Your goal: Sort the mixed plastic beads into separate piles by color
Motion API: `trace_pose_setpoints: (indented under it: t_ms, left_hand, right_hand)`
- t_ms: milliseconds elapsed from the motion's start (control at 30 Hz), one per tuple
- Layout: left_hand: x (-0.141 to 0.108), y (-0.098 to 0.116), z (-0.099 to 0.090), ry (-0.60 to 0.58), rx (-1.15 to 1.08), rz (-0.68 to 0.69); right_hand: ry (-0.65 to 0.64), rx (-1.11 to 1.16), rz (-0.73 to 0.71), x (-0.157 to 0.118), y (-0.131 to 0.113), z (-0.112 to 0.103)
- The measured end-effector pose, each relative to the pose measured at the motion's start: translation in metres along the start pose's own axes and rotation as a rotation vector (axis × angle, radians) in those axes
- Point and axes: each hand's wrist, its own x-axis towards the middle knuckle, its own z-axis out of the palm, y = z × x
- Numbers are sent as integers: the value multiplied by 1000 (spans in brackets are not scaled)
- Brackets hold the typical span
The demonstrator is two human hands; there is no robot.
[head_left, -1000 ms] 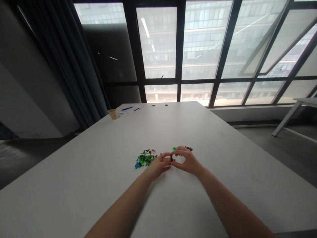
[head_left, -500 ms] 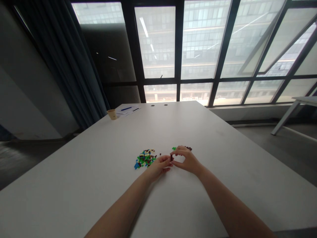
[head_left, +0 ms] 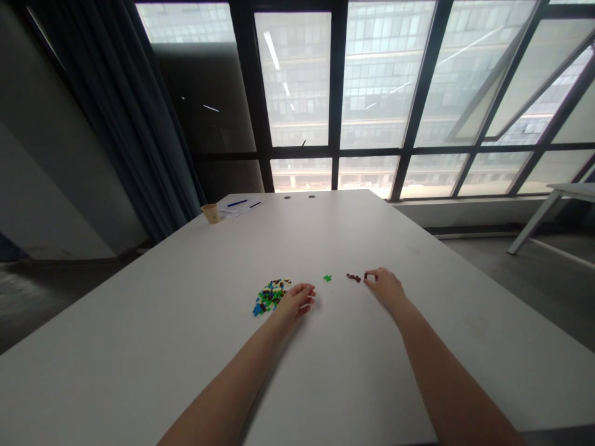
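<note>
The left hand [head_left: 296,301] seemingly hides part of the multicoloured pile [head_left: 269,298].

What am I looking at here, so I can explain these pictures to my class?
There is no machine: these are a person's bare hands, and every picture comes from one camera on their head. On the white table lie a mixed-colour pile of small pieces, a green cluster and a dark brown cluster. Farther back are a paper cup and papers. The right hand pinches a dark brown piece; whether the left hand holds anything is unclear.
</note>
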Motion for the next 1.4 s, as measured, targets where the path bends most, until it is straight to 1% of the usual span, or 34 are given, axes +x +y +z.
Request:
trace_pose_setpoints:
  t_ms: [133, 233, 367, 467, 533, 600, 700, 800, 867, 933, 1000, 1067, 1200, 1300, 1400]
  left_hand:
    - [1, 0, 1, 5, 19, 16]
    - [1, 0, 1, 11, 39, 27]
    - [2, 2, 0, 42, 39, 30]
    - [5, 9, -8, 104, -8, 79]
    - [9, 16, -18, 177, -19, 161]
    - [14, 23, -30, 274, 24, 275]
    - [21, 28, -48, 397, 224, 434]
    - [24, 25, -54, 430, 538, 540]
    - [22, 20, -51, 425, 779, 555]
    - [18, 15, -45, 416, 1004, 522]
    - [14, 10, -39, 399, 1164, 492]
    - [13, 7, -35, 361, 1238, 494]
    - [14, 2, -32, 290, 1245, 535]
    - [17, 0, -31, 265, 1280, 579]
    - [16, 0, -29, 266, 1350, 590]
  right_hand:
    - [-82, -53, 51, -3, 0, 5]
    - [-103, -54, 55, -4, -1, 7]
    - [-110, -56, 50, -1, 4, 12]
    - [-72, 7, 53, 2, 9, 17]
    - [-31, 70, 53, 4, 10, 17]
    - [-1, 120, 58, 5, 7, 16]
    - [36, 172, 74, 4, -1, 9]
    - [54, 193, 75, 2, -8, 4]
    - [53, 192, 69, 1, -11, 2]
    - [53, 187, 66, 1, -12, 1]
    - [48, 181, 59, 0, -13, 2]
    - [42, 179, 52, 0, -14, 3]
    - [29, 175, 34, -1, -17, 5]
    - [30, 168, 19, -1, -19, 6]
    - [31, 163, 4, -2, -20, 6]
